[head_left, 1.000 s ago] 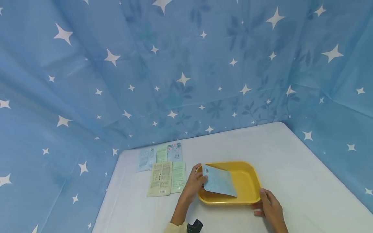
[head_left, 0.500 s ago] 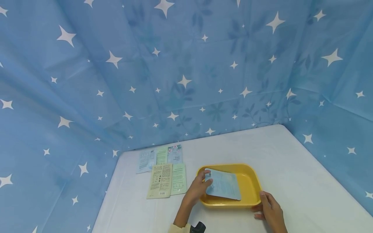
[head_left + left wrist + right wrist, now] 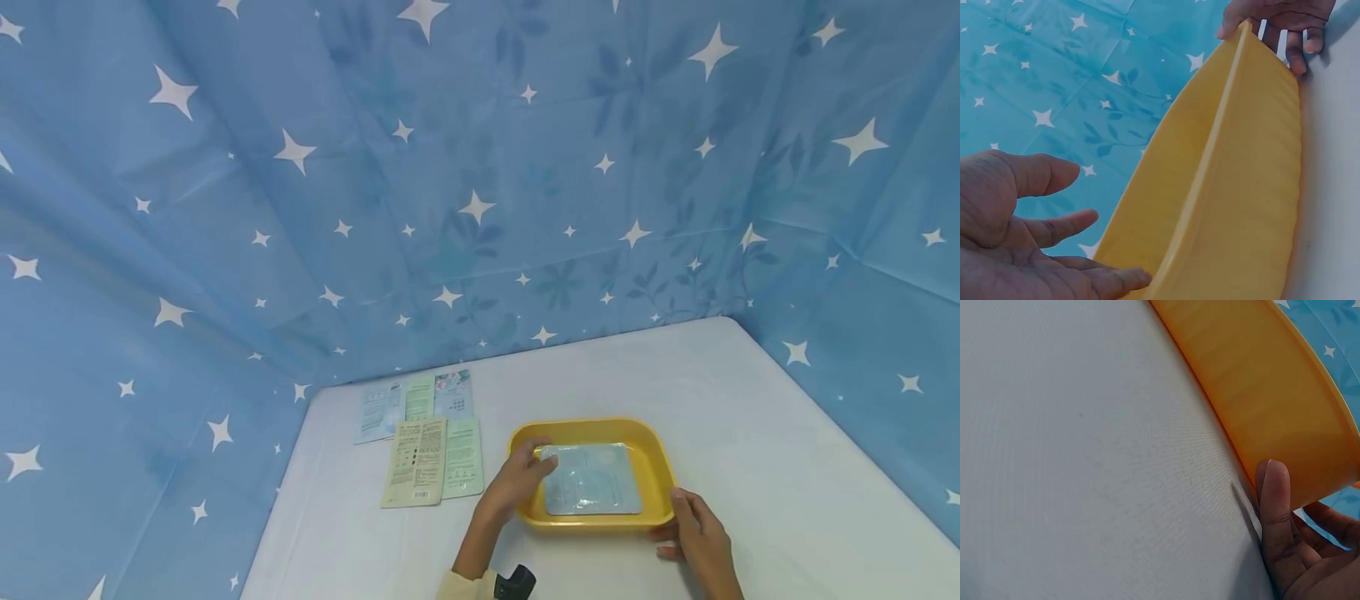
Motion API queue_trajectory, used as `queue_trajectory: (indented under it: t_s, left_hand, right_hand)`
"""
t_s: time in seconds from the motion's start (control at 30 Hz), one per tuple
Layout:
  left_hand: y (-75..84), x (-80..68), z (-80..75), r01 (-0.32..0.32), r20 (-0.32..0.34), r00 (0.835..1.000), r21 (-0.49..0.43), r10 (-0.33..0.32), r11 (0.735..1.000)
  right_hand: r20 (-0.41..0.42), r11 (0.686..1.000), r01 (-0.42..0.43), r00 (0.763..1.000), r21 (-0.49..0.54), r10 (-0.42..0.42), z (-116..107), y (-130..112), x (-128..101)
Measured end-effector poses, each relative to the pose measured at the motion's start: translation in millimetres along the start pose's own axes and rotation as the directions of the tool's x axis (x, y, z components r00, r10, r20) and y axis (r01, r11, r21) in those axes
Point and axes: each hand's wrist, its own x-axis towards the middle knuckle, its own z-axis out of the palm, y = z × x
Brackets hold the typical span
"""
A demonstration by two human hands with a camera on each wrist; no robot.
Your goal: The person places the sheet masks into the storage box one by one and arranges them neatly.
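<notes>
A light-blue sheet mask packet [image 3: 592,483] lies flat inside the yellow tray [image 3: 585,524] in the head view. My left hand [image 3: 517,479] reaches over the tray's left rim, its fingertips at the packet's left edge. The left wrist view shows that hand's fingers [image 3: 1054,228] spread apart, with nothing between them. At the tray's near right corner, my right hand [image 3: 701,537] holds the tray, thumb at the rim and fingers against the outer wall. The right wrist view shows the right hand [image 3: 1310,550] at that corner. The packet is hidden in both wrist views.
Left of the tray lie several flat packets: a beige packet [image 3: 416,463], a green packet [image 3: 462,458], and a back row with a floral packet [image 3: 453,394]. The white table [image 3: 765,450] extends right of the tray. A blue starry curtain [image 3: 480,167] stands behind.
The packet, earlier tilted in my left hand, has gone down and right and now lies flat in the tray. My left hand has let go of it. The right hand stays at the corner.
</notes>
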Motion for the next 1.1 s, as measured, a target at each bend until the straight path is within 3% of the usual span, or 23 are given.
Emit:
queue_trajectory:
  t_s: [0.17,0.4,0.6,0.73,0.8,0.83,0.87,0.9,0.97,1.03,1.07,1.1]
  left_hand:
    - [-0.8,-3.8,-7.0,-0.008,-0.044,0.999,-0.022,0.007,1.000]
    - [-14.9,-12.5,-34.1,-0.094,-0.093,0.993,-0.202,0.076,0.975]
    - [-36.3,-19.1,-64.2,-0.084,-0.186,0.982,-0.283,0.031,0.955]
    - [-58.6,-24.3,-85.5,-0.077,-0.257,0.966,-0.311,-0.006,0.947]
    - [-70.0,-27.8,-95.2,-0.061,-0.334,0.942,-0.296,-0.044,0.953]
    - [-75.3,-29.6,-99.3,-0.044,-0.398,0.915,-0.250,-0.062,0.967]
    - [-80.8,-30.8,-103.3,-0.030,-0.474,0.878,-0.183,-0.061,0.983]
    - [-85.7,-31.6,-107.4,-0.007,-0.558,0.828,-0.108,-0.054,0.994]
    - [-95.1,-32.3,-115.1,0.067,-0.713,0.701,0.040,-0.018,0.997]
    - [-103.9,-32.8,-121.5,0.163,-0.827,0.561,0.155,0.037,0.974]
    - [-108.2,-33.3,-124.5,0.186,-0.859,0.508,0.182,0.064,0.966]
    - [-112.4,-33.9,-127.3,0.210,-0.881,0.467,0.191,0.073,0.959]
  right_hand:
    - [-0.004,1.000,-0.011,1.000,0.006,0.011,-0.5,1.9,-2.0]
    - [-0.001,1.000,-0.014,1.000,-0.003,0.014,-2.1,4.0,-2.6]
    - [-0.001,1.000,-0.003,1.000,-0.008,0.003,-4.9,4.5,-3.0]
    - [0.002,1.000,0.007,1.000,0.001,-0.007,-5.1,4.8,-2.1]
    - [0.009,1.000,0.007,1.000,0.008,-0.007,-4.6,4.6,-1.9]
    - [0.011,1.000,0.006,1.000,0.010,-0.006,-4.2,4.5,-1.9]
    - [0.010,1.000,0.007,1.000,0.013,-0.007,-3.8,4.3,-1.9]
    - [0.009,1.000,0.009,1.000,0.014,-0.009,-3.4,4.0,-1.8]
    - [0.008,1.000,0.016,1.000,0.011,-0.016,-2.6,3.0,-1.3]
    - [0.003,1.000,0.024,1.000,0.006,-0.024,-1.8,2.1,-0.5]
    - [0.003,1.000,0.027,1.000,0.004,-0.027,-1.5,1.7,-0.1]
    - [0.005,1.000,0.026,1.000,0.000,-0.026,-1.1,1.5,0.2]
